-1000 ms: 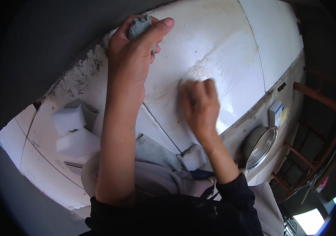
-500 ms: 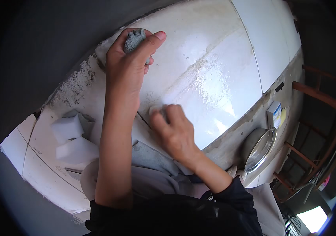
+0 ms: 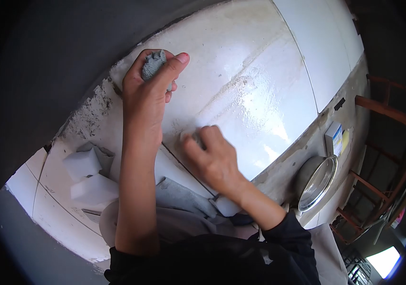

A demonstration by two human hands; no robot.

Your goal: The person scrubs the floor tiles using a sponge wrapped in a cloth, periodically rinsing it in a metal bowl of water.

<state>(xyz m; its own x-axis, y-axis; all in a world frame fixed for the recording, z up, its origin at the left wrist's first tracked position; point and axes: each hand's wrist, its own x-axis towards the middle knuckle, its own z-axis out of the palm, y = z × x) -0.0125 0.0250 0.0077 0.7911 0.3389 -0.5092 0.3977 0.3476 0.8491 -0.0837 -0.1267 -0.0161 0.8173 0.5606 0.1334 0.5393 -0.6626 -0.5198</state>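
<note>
My left hand (image 3: 144, 97) is closed around a crumpled grey cloth (image 3: 153, 65), held above the floor tile with the thumb pointing up and right. Against the wet white tile (image 3: 241, 61), my right hand (image 3: 215, 159) is curled with its fingertips down. Something pale shows at those fingertips, mostly hidden by the fingers. Water glistens on the tile up and right of this hand, and a brownish dirty streak runs across it. Another grey cloth (image 3: 181, 195) lies near my lap, beside a white block (image 3: 227, 205).
Two white foam-like blocks (image 3: 93, 189) lie left of my forearm, with a grey cloth piece (image 3: 99, 154) behind. A steel bowl (image 3: 314, 183) and a small box (image 3: 333, 137) stand on the right. Beyond them is a reddish-brown frame (image 3: 388, 113). A dark wall (image 3: 60, 57) borders the tiles.
My left hand, with the grey cloth, has moved a little down and left. The right hand stays at nearly the same spot on the tile. The view has shifted slightly.
</note>
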